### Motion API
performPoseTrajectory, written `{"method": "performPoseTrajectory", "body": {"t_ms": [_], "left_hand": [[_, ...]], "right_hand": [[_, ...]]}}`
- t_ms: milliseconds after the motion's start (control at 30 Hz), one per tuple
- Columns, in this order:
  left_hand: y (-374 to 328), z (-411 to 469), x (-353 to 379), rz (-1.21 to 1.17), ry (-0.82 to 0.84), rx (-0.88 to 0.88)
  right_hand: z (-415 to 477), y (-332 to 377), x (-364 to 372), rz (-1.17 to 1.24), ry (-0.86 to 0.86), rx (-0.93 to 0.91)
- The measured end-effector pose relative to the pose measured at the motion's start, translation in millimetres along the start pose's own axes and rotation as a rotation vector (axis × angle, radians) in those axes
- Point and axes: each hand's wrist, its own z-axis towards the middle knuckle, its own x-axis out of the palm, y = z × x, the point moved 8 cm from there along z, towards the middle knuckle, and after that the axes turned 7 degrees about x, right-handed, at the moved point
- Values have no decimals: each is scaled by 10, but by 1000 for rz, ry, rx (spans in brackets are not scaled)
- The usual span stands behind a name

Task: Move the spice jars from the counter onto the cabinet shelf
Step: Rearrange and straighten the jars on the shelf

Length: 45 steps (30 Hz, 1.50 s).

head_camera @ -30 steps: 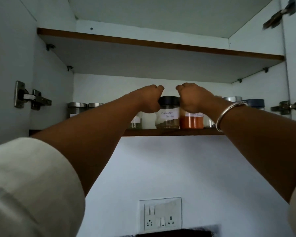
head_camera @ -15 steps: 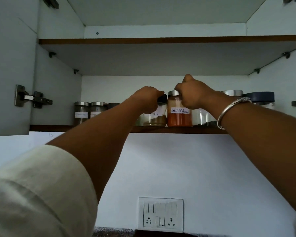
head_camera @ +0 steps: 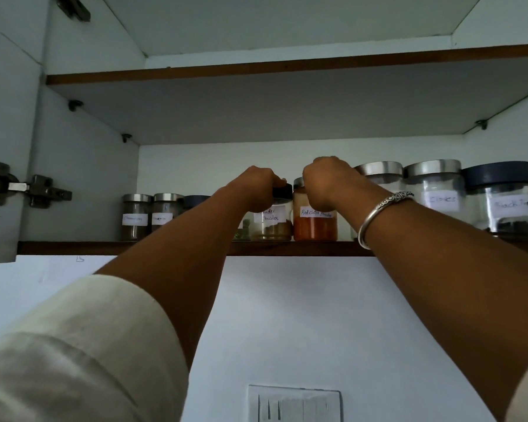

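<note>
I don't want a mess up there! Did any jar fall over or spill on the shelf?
No, nothing stands out. Every jar in view stands upright on the shelf, lids on, no powder spilled. The left hand grips the black-lidded jar by its top, the right hand the red chilli jar.

One head-worn view looks upward from below the cabinet shelf [head_camera: 73, 248], near

Open white wall cabinet [head_camera: 83, 166] seen from below in dim, cool light. Its upper shelf [head_camera: 287, 111] has a dark wood front edge and rests on small metal pegs [head_camera: 75, 104]. A metal hinge [head_camera: 28, 187] joins the open door [head_camera: 9, 102] at left. Below, a plain white wall [head_camera: 287, 315] carries a white switch plate [head_camera: 293, 403].
</note>
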Motion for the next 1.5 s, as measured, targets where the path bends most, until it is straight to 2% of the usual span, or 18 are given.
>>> {"method": "performPoseTrajectory", "body": {"t_ms": [333,567,800,1000,1233,1400,1500], "left_hand": [[300,440,414,34,36,52],[410,684,634,107,97,102],[427,752,784,172,205,102],[420,691,809,156,216,78],[356,596,862,74,194,78],[229,508,742,-24,92,120],[168,400,658,-38,61,148]], "right_hand": [[470,90,436,-42,115,56],[703,156,653,-166,96,80],[786,157,881,-101,237,64],[728,114,985,-120,307,27],[715,91,1036,-133,267,46],[671,114,935,-30,104,68],[574,132,864,-66,87,56]]}}
